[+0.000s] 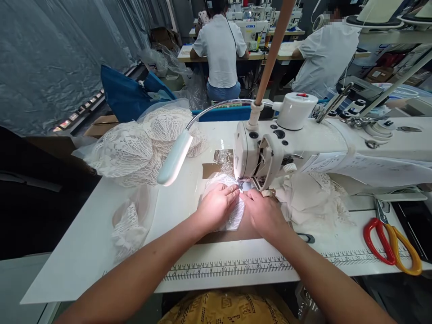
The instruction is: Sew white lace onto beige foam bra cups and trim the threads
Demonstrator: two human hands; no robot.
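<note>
Under the needle of a white sewing machine [251,155] lies a piece of white lace fabric [236,218]. My left hand [218,204] rests over its left part, fingers together and pressed onto the cloth close to the presser foot. From the right, my right hand [265,213] pinches the fabric's edge just in front of the foot; its thumb and fingertips almost meet the left fingertips. The palms hide part of the cloth. A bright lamp [175,157] on a bendable neck hangs to the left of the needle.
White lace pieces [124,148] are heaped at the back left, with a smaller bundle [130,227] nearer. More pale fabric [310,198] lies right of the needle. Scissors [391,243] sit by the front right edge, along a printed ruler [229,268]. Two people [221,54] sit beyond.
</note>
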